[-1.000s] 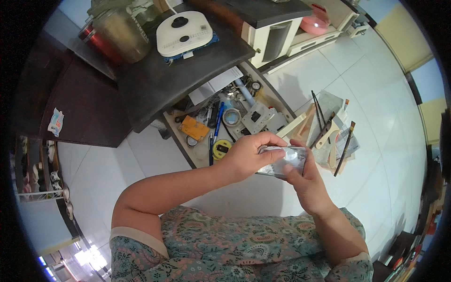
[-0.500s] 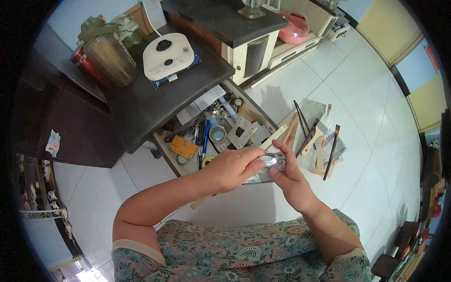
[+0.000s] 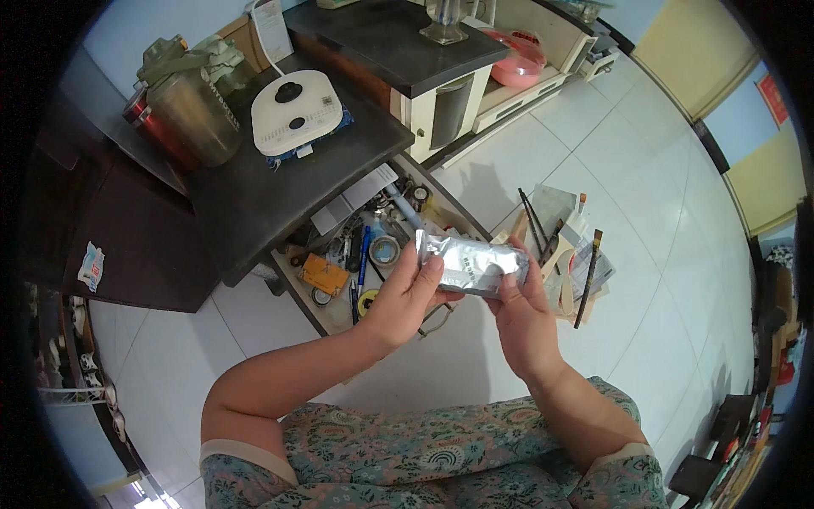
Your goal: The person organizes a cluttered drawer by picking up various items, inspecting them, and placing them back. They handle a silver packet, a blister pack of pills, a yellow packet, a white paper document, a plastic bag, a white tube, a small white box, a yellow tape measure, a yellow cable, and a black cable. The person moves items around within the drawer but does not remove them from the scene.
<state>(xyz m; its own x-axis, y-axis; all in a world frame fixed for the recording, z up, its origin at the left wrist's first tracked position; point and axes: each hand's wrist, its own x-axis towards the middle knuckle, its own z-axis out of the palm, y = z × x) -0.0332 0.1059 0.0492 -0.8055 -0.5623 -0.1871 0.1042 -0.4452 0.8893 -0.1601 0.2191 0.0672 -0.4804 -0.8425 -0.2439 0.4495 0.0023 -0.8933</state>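
Observation:
A shiny silver foil packet with dark print is held flat between both hands, over the front of the open drawer. My left hand grips its left end, thumb on top and fingers beneath. At the right end my right hand pinches it the same way. What the packet contains cannot be seen. Below and left of it, the drawer holds a roll of tape, a blue pen, an orange-yellow box and other small items, partly hidden by my hands.
A dark countertop overhangs the drawer, bearing a white rounded device and a large bottle. Right of the drawer, brushes, scrapers and papers lie on the tiled floor. A pink basin stands in the far cabinet.
The packet has been tilted from a partly hidden position to lie face up, stretched between both hands. My left hand has moved slightly left and the hands are farther apart.

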